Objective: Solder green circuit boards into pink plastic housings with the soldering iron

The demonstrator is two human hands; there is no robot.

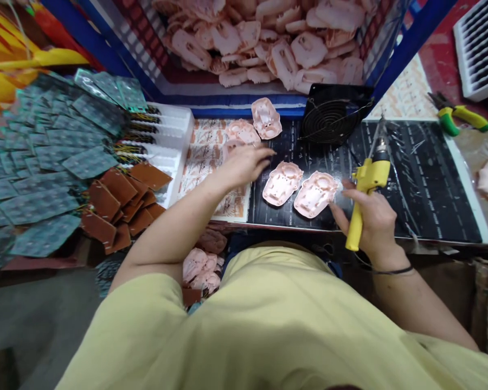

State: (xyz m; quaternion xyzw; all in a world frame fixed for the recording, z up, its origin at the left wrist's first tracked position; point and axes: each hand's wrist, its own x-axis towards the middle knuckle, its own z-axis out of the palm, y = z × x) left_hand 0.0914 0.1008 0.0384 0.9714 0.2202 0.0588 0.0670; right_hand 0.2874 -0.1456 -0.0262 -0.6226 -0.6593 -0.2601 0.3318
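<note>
My left hand [248,163] reaches over the left part of the bench, fingers loosely stretched and apart. Beneath and behind it lie pink plastic shells [242,131], partly hidden by the hand; whether it touches them I cannot tell. Another pink shell [266,118] rests just beyond. Two more, a left shell [283,184] and a right shell [316,195], lie hollow side up on the black mat [264,212] between my hands. My right hand [376,219] is closed round the handle of a yellow glue gun [365,189], its metal nozzle pointing away from me.
A blue crate [236,102] full of pink shells stands behind the mat, with a black fan [333,116] before it. Green circuit boards [44,157] and brown boards [117,203] pile up at left beside a white foam tray [179,122]. Pliers [457,114] lie at right.
</note>
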